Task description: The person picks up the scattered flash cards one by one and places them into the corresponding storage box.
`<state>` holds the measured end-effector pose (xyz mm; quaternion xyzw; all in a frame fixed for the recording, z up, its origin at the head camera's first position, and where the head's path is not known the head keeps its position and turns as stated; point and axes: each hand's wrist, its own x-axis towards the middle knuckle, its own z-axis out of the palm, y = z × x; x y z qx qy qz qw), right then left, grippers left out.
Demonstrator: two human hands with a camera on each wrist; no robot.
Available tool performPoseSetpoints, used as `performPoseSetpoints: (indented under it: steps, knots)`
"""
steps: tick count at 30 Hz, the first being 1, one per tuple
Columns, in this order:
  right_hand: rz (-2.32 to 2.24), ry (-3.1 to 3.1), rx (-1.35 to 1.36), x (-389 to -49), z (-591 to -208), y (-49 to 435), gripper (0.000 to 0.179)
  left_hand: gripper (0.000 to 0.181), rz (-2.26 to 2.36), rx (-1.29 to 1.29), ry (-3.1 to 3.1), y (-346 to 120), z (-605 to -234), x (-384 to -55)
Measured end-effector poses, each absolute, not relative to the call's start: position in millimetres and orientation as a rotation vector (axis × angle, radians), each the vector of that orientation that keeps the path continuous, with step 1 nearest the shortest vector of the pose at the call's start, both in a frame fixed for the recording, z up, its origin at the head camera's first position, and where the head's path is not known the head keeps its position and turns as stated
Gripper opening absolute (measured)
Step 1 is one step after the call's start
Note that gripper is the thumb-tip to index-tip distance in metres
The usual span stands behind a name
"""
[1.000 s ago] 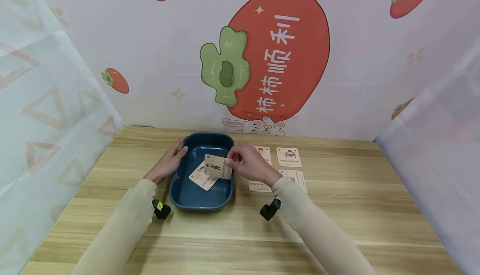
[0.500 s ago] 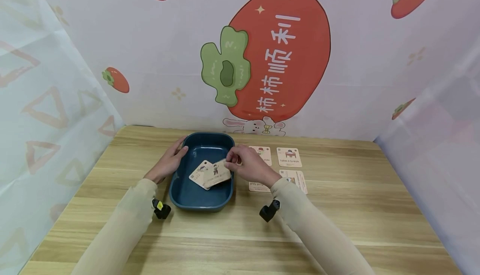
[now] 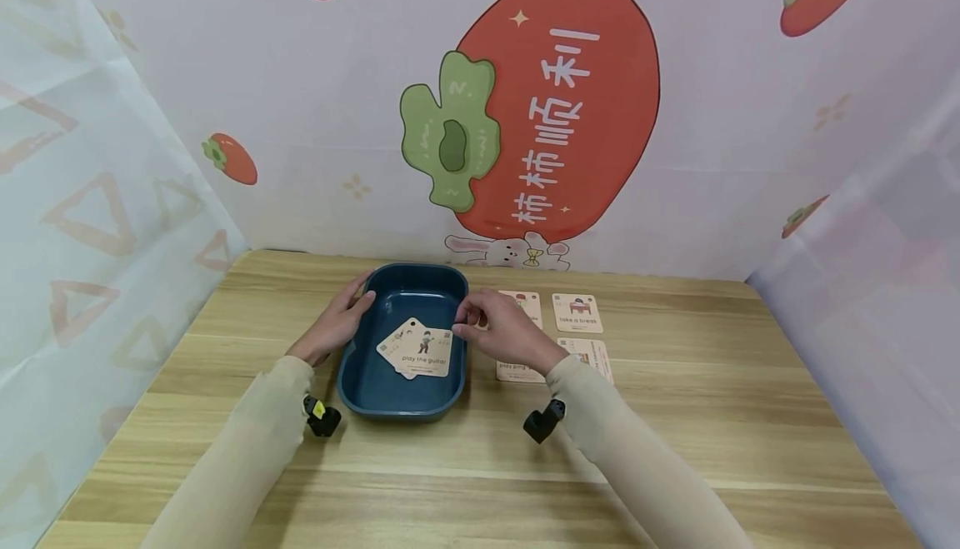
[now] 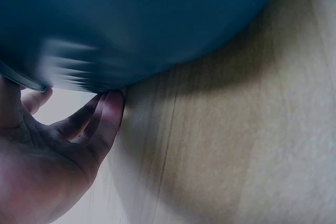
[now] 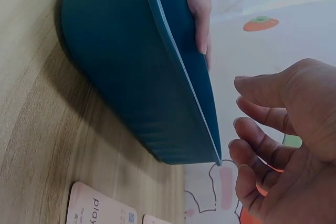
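Observation:
A deep blue plastic bin (image 3: 401,400) stands on the wooden table. My left hand (image 3: 336,326) grips its left side, thumb over the rim and fingers against the outer wall, as the left wrist view also shows. Inside the bin lies a "play the guitar" card (image 3: 431,355), overlapping another card (image 3: 393,344) whose face is mostly covered. My right hand (image 3: 498,328) hovers by the right rim with fingers loosely bent. In the right wrist view, thumb and fingertips are apart and nothing is between them.
Right of the bin, several cards lie on the table, among them "take a break" (image 3: 577,314) and a ping-pong card (image 3: 518,371). My right forearm and hand partly cover some of them. A printed fabric backdrop (image 3: 322,207) rises behind the table (image 3: 480,482).
The guitar card, held and turned by my right hand earlier, now lies face up on the other card in the bin, let go. My left hand stays on the rim.

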<state>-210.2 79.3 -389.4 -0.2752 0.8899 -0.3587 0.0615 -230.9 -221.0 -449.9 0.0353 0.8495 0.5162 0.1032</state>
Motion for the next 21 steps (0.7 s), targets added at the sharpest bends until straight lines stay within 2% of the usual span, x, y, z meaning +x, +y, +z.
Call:
performPoseSetpoints:
  steps: [21]
  knots:
    - [-1.12,2.727,-0.82,-202.5,-388.5,112.8,0.01,0.06,1.511,0.093,2.505,-221.6,-450.1,-231.6]
